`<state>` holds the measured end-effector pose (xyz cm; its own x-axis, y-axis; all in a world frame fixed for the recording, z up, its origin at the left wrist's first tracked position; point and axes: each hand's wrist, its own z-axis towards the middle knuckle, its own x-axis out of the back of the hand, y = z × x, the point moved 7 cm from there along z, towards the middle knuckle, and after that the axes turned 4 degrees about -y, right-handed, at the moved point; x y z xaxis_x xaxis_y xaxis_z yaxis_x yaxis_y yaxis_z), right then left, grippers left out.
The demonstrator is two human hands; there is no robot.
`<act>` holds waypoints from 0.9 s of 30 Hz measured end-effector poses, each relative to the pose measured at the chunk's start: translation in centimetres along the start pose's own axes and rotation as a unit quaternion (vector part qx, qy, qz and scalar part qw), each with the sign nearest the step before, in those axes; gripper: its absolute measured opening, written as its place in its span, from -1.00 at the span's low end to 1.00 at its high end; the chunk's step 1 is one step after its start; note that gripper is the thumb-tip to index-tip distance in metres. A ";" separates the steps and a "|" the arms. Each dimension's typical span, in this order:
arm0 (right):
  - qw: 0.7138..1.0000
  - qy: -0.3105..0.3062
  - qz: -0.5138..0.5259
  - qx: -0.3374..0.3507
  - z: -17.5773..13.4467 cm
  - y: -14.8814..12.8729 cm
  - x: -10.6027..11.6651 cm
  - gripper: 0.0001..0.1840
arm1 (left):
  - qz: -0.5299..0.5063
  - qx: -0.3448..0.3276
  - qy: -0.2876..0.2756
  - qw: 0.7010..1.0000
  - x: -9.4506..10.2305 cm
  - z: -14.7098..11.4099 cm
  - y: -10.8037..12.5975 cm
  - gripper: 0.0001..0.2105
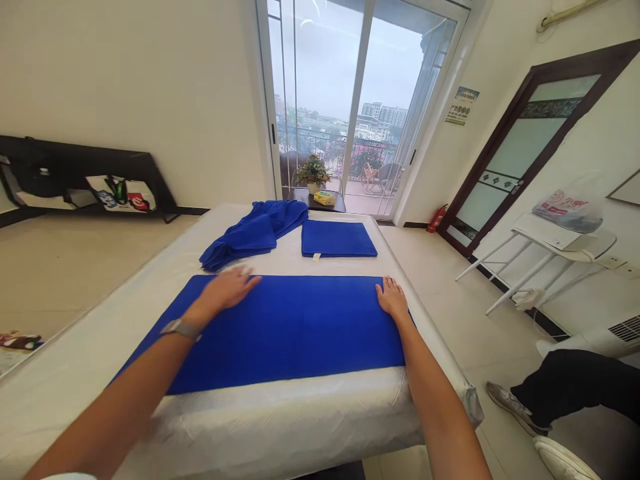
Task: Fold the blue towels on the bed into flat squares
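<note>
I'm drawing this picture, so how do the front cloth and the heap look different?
The front cloth lies flat and smooth; the heap is bunched up. The front cloth's edges are straight; the heap's are uneven. Both are blue and lie on the white mattress.

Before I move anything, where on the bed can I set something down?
Widest: left side of the bed, bordered by the crumpled blue cloth and flat blue cloth. A narrow strip separates the flat blue cloth from the folded blue square. Crowded: far end, crumpled blue cloth beside folded blue square.
</note>
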<state>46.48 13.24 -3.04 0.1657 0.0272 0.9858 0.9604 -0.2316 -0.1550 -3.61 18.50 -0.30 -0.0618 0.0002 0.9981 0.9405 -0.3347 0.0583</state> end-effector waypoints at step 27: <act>0.996 -0.040 -0.072 -0.019 -0.3 -0.4 1.2 -0.28 | -0.037 0.123 -0.011 0.992 -2.5 -4.4 -9.1 -0.23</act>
<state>46.21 13.08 -1.74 0.0460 0.1390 0.9892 0.9665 -0.2566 -0.0089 -13.46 17.40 -3.46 -0.1283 0.0378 0.9910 0.9869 -0.0937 0.1313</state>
